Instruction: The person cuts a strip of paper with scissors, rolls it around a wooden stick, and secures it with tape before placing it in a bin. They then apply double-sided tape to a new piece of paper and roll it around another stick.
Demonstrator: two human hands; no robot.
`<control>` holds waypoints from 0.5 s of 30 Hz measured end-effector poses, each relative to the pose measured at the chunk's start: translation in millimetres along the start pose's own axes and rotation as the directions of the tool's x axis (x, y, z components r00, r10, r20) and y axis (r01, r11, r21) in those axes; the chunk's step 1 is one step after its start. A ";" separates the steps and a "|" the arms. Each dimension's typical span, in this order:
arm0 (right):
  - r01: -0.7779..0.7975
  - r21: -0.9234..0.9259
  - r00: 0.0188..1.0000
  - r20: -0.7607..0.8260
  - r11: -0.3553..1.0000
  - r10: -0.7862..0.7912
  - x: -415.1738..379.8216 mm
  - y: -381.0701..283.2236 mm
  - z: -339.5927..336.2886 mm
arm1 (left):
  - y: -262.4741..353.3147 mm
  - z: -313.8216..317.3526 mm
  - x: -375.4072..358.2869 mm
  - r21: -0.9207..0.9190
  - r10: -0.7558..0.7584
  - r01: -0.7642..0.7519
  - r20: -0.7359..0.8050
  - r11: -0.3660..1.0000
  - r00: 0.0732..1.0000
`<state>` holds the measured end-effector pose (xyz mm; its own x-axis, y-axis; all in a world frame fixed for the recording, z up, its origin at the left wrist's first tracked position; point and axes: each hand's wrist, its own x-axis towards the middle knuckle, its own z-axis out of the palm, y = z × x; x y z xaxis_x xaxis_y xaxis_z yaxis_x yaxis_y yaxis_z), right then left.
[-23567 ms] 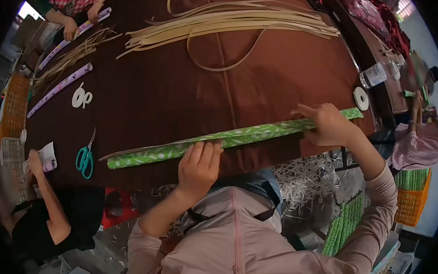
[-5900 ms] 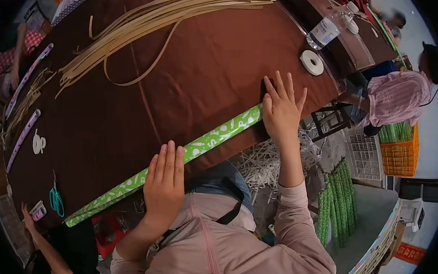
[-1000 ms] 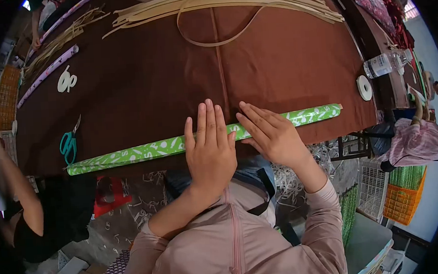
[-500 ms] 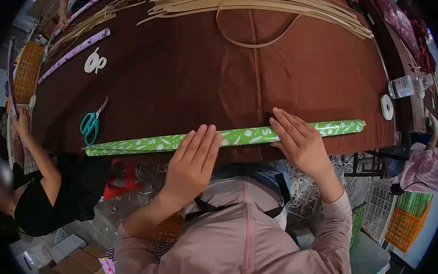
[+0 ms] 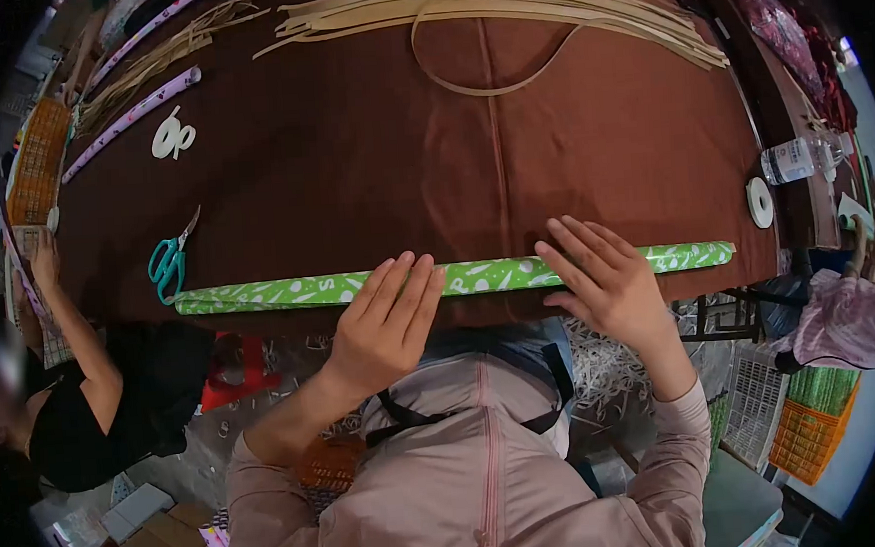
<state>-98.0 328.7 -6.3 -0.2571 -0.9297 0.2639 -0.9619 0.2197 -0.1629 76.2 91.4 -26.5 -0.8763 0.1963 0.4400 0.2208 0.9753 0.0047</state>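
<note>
A long roll wrapped in green paper with white print [image 5: 498,276] lies along the near edge of the brown-covered table [image 5: 352,178]. My left hand [image 5: 385,312] rests flat across its middle, fingers stretched out and close together. Right of that, my right hand [image 5: 603,278] is over the roll too, with its fingers extended and slightly spread. Neither hand wraps around the roll. Beside the roll's left end are scissors with teal handles [image 5: 168,267], their blades pointing away from me.
Flat tan strips [image 5: 501,4] lie along the far side. White tape rolls [image 5: 171,137] and a purple patterned roll [image 5: 133,124] are at left; another white tape roll [image 5: 760,203] and a plastic bottle [image 5: 789,162] are at right. A person in black [image 5: 114,394] works at left.
My right hand has shifted slightly right along the roll, its fingers spreading a little. The left hand has barely moved. The whole view has swung slightly.
</note>
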 end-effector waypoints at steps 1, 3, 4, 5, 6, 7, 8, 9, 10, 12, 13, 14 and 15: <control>0.060 -0.016 0.998 -0.008 0.998 -0.060 5.8 -1.2 6.8 | -2.5 1.6 -2.3 -0.006 -0.005 0.005 0.009 1.000 1.000; 0.123 -0.052 0.992 -0.015 0.991 -0.124 8.6 -0.9 14.3 | -2.8 1.8 -1.7 -0.014 -0.007 0.007 0.015 1.000 1.000; 0.150 -0.088 0.989 0.003 0.985 -0.150 8.3 -0.6 15.1 | -3.0 0.6 -0.6 0.011 0.015 -0.015 0.035 1.000 0.999; 0.177 -0.123 0.984 0.022 0.977 -0.176 7.8 -1.2 14.9 | -2.5 -0.4 0.7 0.036 0.036 -0.038 0.057 0.999 0.998; 0.173 -0.125 0.985 0.026 0.977 -0.171 8.9 -6.3 14.0 | -2.3 -0.6 0.6 0.030 0.038 -0.040 0.054 0.999 0.998; 0.072 -0.060 0.997 0.040 0.996 -0.069 9.4 -15.1 12.4 | -1.4 -0.5 0.1 0.010 0.025 -0.025 0.070 1.000 0.997; -0.036 0.004 0.997 0.061 0.999 0.035 10.5 -24.2 13.4 | -3.2 0.3 -1.4 -0.014 0.013 -0.012 0.088 1.000 0.996; -0.050 -0.067 0.995 0.079 0.996 0.055 5.7 -30.1 21.0 | -3.3 0.6 -1.8 -0.025 0.021 -0.019 0.086 0.999 0.996; -0.078 -0.076 0.993 0.079 0.994 0.084 3.7 -37.7 24.1 | -3.0 0.9 -1.9 -0.007 0.023 -0.022 0.091 1.000 0.996; -0.157 -0.052 0.984 0.070 0.986 0.161 0.2 -48.5 31.2 | -1.6 1.4 -0.5 0.002 0.028 -0.028 0.096 1.000 0.995; -0.166 -0.053 0.983 0.077 0.985 0.169 0.1 -51.4 34.0 | -2.0 1.2 -0.8 0.000 0.029 -0.029 0.103 1.000 0.994; -0.197 -0.069 0.979 0.047 0.978 0.200 -0.1 -53.8 36.1 | -2.1 0.9 -1.1 0.000 0.029 -0.030 0.112 1.000 0.993; -0.229 -0.085 0.973 0.015 0.970 0.231 -0.4 -55.2 38.3 | -3.1 1.0 -1.4 -0.008 0.034 -0.034 0.114 0.999 0.993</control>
<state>-41.2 305.6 -33.8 -0.4705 -0.8582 0.2050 -0.8820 0.4508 -0.1372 76.3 88.3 -28.0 -0.9113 0.2398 0.3347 0.2535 0.9673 -0.0030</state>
